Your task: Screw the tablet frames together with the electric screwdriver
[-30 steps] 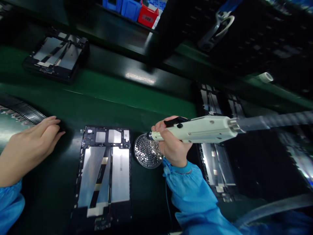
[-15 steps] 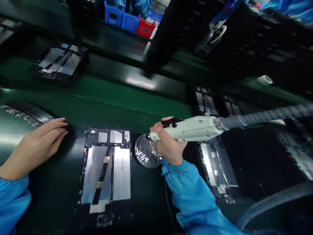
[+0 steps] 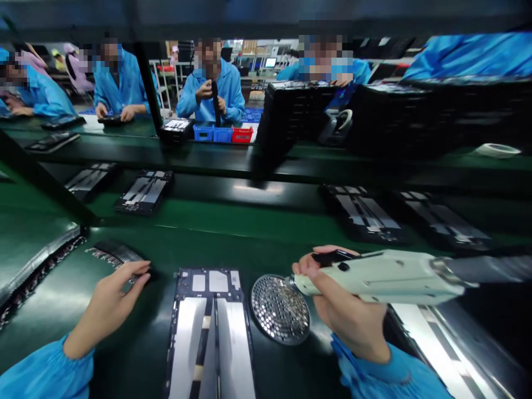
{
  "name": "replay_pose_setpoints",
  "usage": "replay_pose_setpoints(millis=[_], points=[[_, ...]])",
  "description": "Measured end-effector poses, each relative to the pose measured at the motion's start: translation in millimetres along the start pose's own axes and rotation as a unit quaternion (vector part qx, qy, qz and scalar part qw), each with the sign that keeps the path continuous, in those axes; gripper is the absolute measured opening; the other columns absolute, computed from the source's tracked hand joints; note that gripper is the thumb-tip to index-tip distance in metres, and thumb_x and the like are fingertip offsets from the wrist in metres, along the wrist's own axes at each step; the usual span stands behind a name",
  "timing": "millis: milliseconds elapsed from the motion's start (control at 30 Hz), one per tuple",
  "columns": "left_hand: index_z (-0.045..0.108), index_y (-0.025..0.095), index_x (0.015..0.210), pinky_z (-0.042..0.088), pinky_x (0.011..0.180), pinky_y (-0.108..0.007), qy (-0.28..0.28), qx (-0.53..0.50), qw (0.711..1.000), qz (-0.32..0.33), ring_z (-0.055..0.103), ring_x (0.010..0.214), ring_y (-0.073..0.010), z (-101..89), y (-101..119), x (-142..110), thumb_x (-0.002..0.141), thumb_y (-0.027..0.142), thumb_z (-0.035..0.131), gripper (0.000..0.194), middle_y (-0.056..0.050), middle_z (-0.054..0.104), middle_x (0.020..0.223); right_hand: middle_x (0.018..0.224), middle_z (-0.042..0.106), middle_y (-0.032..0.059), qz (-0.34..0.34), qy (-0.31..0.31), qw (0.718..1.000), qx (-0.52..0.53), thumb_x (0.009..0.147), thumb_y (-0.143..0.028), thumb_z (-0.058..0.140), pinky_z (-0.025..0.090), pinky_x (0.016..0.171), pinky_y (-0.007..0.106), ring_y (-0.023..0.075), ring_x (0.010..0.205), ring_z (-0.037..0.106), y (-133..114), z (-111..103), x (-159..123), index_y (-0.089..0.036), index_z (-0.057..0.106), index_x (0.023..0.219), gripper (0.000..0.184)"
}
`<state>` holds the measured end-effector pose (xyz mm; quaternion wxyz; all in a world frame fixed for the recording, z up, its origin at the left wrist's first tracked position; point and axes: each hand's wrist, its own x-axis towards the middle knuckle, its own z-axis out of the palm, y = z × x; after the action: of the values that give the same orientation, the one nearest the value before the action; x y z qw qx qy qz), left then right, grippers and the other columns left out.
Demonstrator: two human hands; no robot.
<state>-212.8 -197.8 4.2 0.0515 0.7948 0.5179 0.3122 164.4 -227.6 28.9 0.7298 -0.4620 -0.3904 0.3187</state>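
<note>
My right hand (image 3: pixel 353 316) is wrapped round a pale green electric screwdriver (image 3: pixel 386 277), which lies almost level. Its tip points left, over the rim of a round dish (image 3: pixel 279 310) filled with small shiny screws. Left of the dish lies an opened tablet housing (image 3: pixel 235 343), with silver plates and a dark ribbon cable showing. My left hand (image 3: pixel 112 307) is at the end of a fanned row of black parts (image 3: pixel 118 252) with small wires. Its thumb and forefinger tips are pinched close together; what they hold, if anything, is too dark to make out.
A longer row of black parts (image 3: pixel 39 271) lies at far left. More tablet housings (image 3: pixel 145 191) rest along the back strip and at right. Behind a ledge stand blue bins (image 3: pixel 203 133), a red bin (image 3: pixel 242 134) and tall black stacks (image 3: pixel 286 113). Co-workers sit opposite.
The view has tilted up, so the co-workers opposite now show and the bench sits lower in the picture. My right hand keeps hold of the screwdriver. My left fingertips have drawn closer together.
</note>
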Motion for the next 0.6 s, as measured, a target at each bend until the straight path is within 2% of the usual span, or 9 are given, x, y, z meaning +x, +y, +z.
replay_pose_setpoints(millis=[67, 133, 200, 267, 333, 467, 533, 600], points=[[0.073, 0.022, 0.107, 0.061, 0.065, -0.024, -0.004, -0.044, 0.998, -0.040, 0.076, 0.082, -0.0193, -6.8, 13, 6, 0.094, 0.047, 0.059, 0.031, -0.004, 0.079, 0.097, 0.066, 0.063, -0.0015, -0.006, 0.000, 1.000, 0.002, 0.069, -0.018, 0.080, 0.054, 0.062, 0.033, 0.0151, 0.063, 0.061, 1, -2, 1, -0.021, 0.064, 0.091, 0.027], [0.076, 0.024, 0.100, 0.061, 0.064, -0.024, -0.037, -0.096, 0.992, -0.076, 0.076, 0.081, -0.0203, -9.6, 28, 15, 0.089, 0.049, 0.064, 0.030, -0.003, 0.079, 0.095, 0.065, 0.062, -0.0018, -0.014, -0.007, 1.000, 0.002, 0.070, -0.019, 0.079, 0.054, 0.062, 0.033, 0.0154, 0.063, 0.061, 1, -3, 1, -0.021, 0.064, 0.091, 0.027], [0.076, 0.023, 0.092, 0.063, 0.067, -0.026, -0.076, -0.154, 0.978, -0.122, 0.076, 0.079, -0.0208, -5.4, 43, 28, 0.083, 0.048, 0.068, 0.028, -0.003, 0.079, 0.089, 0.065, 0.062, -0.0020, -0.022, -0.016, 1.000, -0.001, 0.071, -0.019, 0.079, 0.055, 0.062, 0.033, 0.0155, 0.062, 0.061, 1, -4, 2, -0.021, 0.064, 0.092, 0.027], [0.074, 0.021, 0.087, 0.064, 0.067, -0.027, -0.106, -0.208, 0.961, -0.147, 0.075, 0.074, -0.0201, 6.8, 59, 42, 0.080, 0.045, 0.070, 0.026, -0.003, 0.078, 0.083, 0.066, 0.062, -0.0021, -0.025, -0.022, 0.999, -0.002, 0.071, -0.019, 0.079, 0.054, 0.062, 0.034, 0.0157, 0.062, 0.061, 2, -5, 1, -0.021, 0.064, 0.093, 0.027], [0.071, 0.019, 0.088, 0.064, 0.066, -0.027, -0.124, -0.242, 0.954, -0.128, 0.075, 0.072, -0.0191, 25.8, 72, 54, 0.080, 0.041, 0.070, 0.023, -0.004, 0.076, 0.081, 0.066, 0.063, -0.0021, -0.025, -0.024, 0.999, -0.001, 0.072, -0.019, 0.079, 0.053, 0.061, 0.033, 0.0158, 0.062, 0.061, 2, -5, 1, -0.021, 0.064, 0.092, 0.026], [0.071, 0.017, 0.102, 0.063, 0.065, -0.028, -0.164, -0.268, 0.947, -0.070, 0.073, 0.071, -0.0172, 71.1, 88, 66, 0.082, 0.031, 0.067, 0.025, -0.004, 0.075, 0.083, 0.065, 0.060, -0.0041, -0.026, -0.020, 0.999, 0.010, 0.070, -0.018, 0.077, 0.053, 0.060, 0.033, 0.0147, 0.061, 0.060, 2, -6, 1, -0.022, 0.064, 0.090, 0.025], [0.073, 0.017, 0.102, 0.062, 0.067, -0.028, -0.177, -0.267, 0.946, -0.046, 0.072, 0.071, -0.0161, 89.3, 92, 66, 0.083, 0.026, 0.067, 0.022, -0.005, 0.075, 0.090, 0.064, 0.059, -0.0049, -0.026, -0.019, 0.999, 0.011, 0.068, -0.016, 0.075, 0.053, 0.061, 0.034, 0.0142, 0.060, 0.059, 2, -6, 1, -0.022, 0.063, 0.090, 0.025], [0.076, 0.018, 0.095, 0.062, 0.074, -0.029, -0.183, -0.260, 0.948, -0.006, 0.072, 0.080, -0.0163, 101.8, 95, 65, 0.083, 0.021, 0.065, 0.016, -0.007, 0.075, 0.101, 0.064, 0.059, -0.0051, -0.023, -0.020, 1.000, 0.004, 0.068, -0.015, 0.074, 0.054, 0.062, 0.034, 0.0144, 0.061, 0.059, 1, -6, 1, -0.022, 0.063, 0.090, 0.025]])
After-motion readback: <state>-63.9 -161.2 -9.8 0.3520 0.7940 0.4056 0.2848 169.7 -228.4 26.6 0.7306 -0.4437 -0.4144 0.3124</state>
